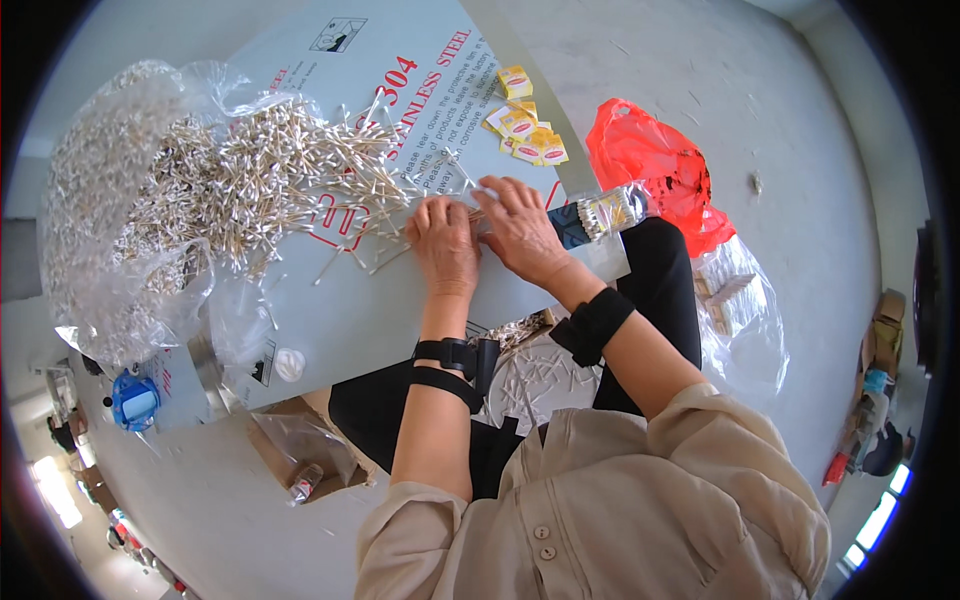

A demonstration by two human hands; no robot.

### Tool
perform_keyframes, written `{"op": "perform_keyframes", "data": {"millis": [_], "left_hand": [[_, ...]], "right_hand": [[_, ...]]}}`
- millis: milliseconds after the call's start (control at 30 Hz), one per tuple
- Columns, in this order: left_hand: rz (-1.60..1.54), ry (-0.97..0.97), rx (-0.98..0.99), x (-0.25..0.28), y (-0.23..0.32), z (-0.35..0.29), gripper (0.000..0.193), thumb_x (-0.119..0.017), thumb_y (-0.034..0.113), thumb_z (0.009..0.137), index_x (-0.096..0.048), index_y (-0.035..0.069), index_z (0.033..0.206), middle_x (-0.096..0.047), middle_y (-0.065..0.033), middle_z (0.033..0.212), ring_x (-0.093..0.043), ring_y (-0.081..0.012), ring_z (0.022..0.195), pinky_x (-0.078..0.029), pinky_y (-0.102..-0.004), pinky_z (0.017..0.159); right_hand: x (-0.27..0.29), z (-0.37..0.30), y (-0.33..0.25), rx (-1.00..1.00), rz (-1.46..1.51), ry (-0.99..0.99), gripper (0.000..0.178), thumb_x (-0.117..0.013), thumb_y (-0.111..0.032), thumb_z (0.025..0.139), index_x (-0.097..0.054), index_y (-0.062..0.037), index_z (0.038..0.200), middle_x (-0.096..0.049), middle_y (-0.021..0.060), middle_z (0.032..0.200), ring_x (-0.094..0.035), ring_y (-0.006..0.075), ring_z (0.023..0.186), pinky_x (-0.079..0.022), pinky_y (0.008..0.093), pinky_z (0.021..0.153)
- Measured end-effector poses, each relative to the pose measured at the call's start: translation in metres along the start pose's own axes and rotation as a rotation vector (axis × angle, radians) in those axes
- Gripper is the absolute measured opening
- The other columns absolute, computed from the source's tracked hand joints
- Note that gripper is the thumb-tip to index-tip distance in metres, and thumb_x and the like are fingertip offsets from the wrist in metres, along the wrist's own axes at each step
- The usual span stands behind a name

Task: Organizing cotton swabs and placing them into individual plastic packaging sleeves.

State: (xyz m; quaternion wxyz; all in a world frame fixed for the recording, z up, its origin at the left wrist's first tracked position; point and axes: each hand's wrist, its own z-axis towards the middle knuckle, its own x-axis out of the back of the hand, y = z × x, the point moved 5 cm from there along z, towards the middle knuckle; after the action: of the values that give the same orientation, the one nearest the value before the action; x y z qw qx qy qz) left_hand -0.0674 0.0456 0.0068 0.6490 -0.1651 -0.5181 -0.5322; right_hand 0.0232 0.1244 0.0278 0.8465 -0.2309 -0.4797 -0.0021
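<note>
A large heap of cotton swabs [255,180] spills from a clear plastic bag [95,210] over the left side of the table. Where the heap thins out, my left hand [445,245] bends its fingers down over some swabs on the tabletop. Close beside it, my right hand [525,232] has its fingers curled in toward the same small bunch of sticks, which shows only partly between the hands. Beyond my right wrist, a clear packet of cotton swabs [610,212] with a yellow label lies at the table's edge, next to a dark blue patterned piece [568,227].
Several yellow and white cards [528,130] lie at the far right of the film-covered table [330,290]. A red plastic bag [650,165] and a clear bag of packets [735,300] are to the right. Loose swabs fill a container [540,385] by my lap. An open cardboard box [300,450] stands below left.
</note>
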Motion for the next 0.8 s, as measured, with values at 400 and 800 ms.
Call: {"op": "perform_keyframes", "data": {"millis": [400, 800], "left_hand": [[-0.026, -0.019, -0.177, 0.009, -0.028, -0.013, 0.035, -0.062, 0.009, 0.085, -0.061, 0.005, 0.119, -0.060, -0.0068, 0.118, -0.053, -0.0273, 0.117, -0.041, -0.0426, 0.101], [0.143, 0.161, -0.061, 0.029, -0.054, -0.007, 0.020, -0.070, 0.009, 0.079, -0.072, 0.015, 0.097, -0.061, -0.0024, 0.098, -0.056, -0.0246, 0.104, -0.042, -0.0441, 0.092]], "right_hand": [[-0.023, 0.002, -0.002, 0.320, -0.269, -0.034, 0.022, -0.058, -0.016, 0.081, -0.062, -0.0009, 0.096, -0.052, 0.0066, 0.088, -0.052, 0.0241, 0.091, -0.044, 0.0361, 0.080], [0.009, -0.031, 0.021, 0.307, -0.173, -0.059, 0.023, -0.058, -0.013, 0.076, -0.062, -0.0007, 0.095, -0.054, 0.0078, 0.092, -0.054, 0.0245, 0.094, -0.047, 0.0354, 0.083]]}}
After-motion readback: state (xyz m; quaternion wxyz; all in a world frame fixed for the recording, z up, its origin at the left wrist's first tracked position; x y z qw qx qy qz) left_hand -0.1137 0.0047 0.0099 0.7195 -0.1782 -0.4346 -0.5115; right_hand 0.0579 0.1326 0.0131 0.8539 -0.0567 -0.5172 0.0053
